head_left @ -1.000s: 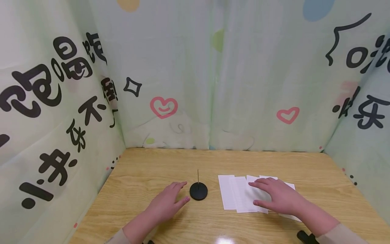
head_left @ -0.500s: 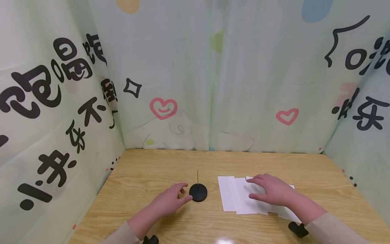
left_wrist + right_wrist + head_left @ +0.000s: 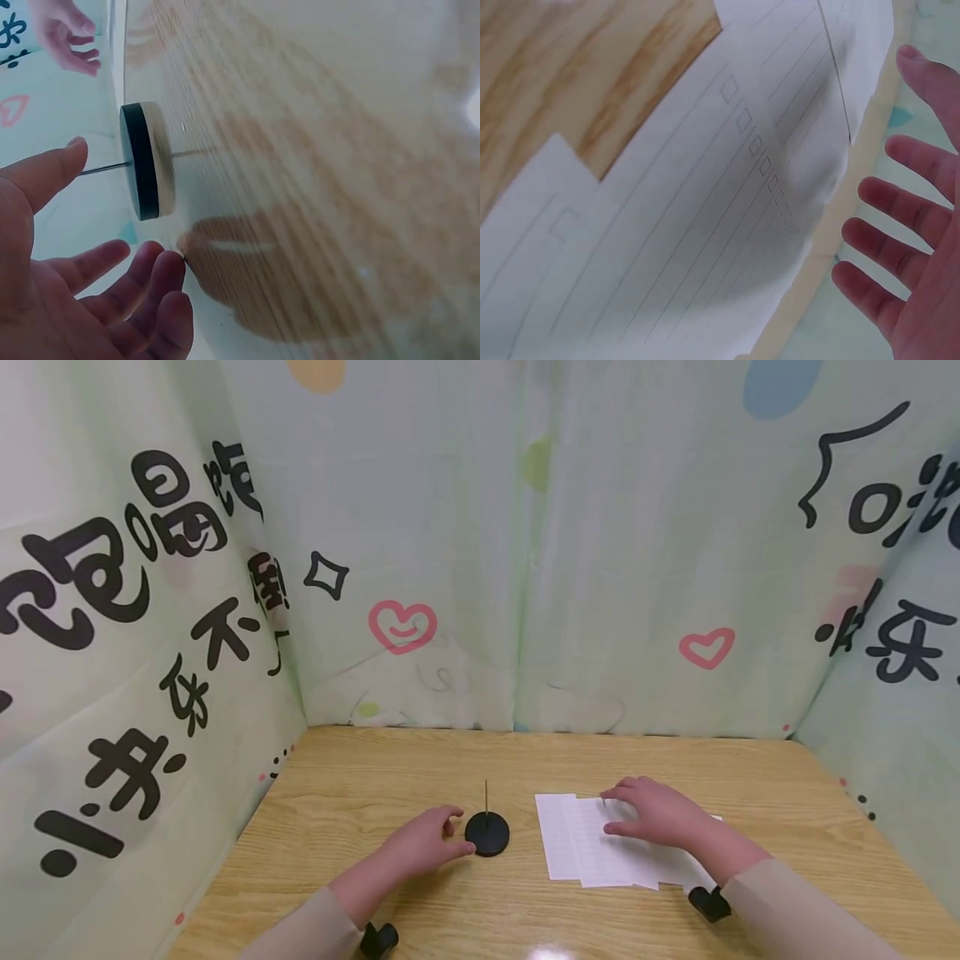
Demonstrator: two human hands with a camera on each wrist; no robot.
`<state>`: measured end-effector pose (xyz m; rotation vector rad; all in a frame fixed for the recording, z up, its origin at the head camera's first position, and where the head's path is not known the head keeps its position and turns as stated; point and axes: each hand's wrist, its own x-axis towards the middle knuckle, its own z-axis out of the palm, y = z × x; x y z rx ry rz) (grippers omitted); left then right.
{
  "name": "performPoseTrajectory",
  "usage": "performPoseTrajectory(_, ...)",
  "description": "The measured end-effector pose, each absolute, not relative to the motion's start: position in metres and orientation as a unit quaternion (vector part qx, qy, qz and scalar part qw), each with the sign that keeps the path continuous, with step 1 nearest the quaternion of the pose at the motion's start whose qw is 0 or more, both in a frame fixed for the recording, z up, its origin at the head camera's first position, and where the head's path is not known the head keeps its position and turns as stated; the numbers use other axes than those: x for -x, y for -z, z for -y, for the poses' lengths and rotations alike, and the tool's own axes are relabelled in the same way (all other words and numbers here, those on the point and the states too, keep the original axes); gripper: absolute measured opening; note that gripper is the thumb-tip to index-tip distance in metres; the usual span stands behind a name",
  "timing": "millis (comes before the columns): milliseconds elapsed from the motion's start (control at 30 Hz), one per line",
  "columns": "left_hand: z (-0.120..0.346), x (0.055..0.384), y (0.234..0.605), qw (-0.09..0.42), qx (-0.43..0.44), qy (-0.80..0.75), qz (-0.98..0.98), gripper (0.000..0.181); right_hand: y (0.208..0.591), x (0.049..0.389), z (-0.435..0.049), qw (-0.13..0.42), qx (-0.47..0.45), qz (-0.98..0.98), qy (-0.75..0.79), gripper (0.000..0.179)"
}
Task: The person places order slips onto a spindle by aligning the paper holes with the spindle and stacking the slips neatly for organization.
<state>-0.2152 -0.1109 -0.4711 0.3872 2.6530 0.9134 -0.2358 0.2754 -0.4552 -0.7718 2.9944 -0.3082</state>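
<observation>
A paper spike (image 3: pixel 487 837), a round black base with a thin upright metal rod, stands on the table. My left hand (image 3: pixel 429 843) is just left of it, fingers loosely bent and thumb stretched toward the base. In the left wrist view the thumb overlaps the rod's tip beside the spike's black base (image 3: pixel 142 161), and the palm holds nothing. To the right, overlapping lined paper sheets (image 3: pixel 557 847) lie fanned out. Above them hovers my right hand (image 3: pixel 660 814), fingers spread. Small printed checkboxes show on the sheets (image 3: pixel 705 195) in the right wrist view; that palm holds nothing.
The wooden table (image 3: pixel 420 760) reaches back to a printed curtain (image 3: pixel 465 527), which also hangs along the left and right sides. Black camera mounts hang below the left wrist (image 3: pixel 379 940) and the right wrist (image 3: pixel 708 903).
My left hand has moved slightly right, its thumb closer to the spike's base and its fingers more bent. The right hand has shifted left and slightly farther back over the sheets.
</observation>
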Motion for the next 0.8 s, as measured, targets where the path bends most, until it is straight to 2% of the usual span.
performPoseTrajectory(400,0.103,0.228,0.483,0.141,-0.157,-0.275,-0.938,0.07,0.465,0.253,-0.266,0.032,0.238,-0.967,0.09,0.048)
performPoseTrajectory(800,0.099,0.229,0.481,0.141,-0.161,-0.269,-0.939,0.068,0.472,0.261,-0.259,0.028,0.241,-0.967,0.079,0.05)
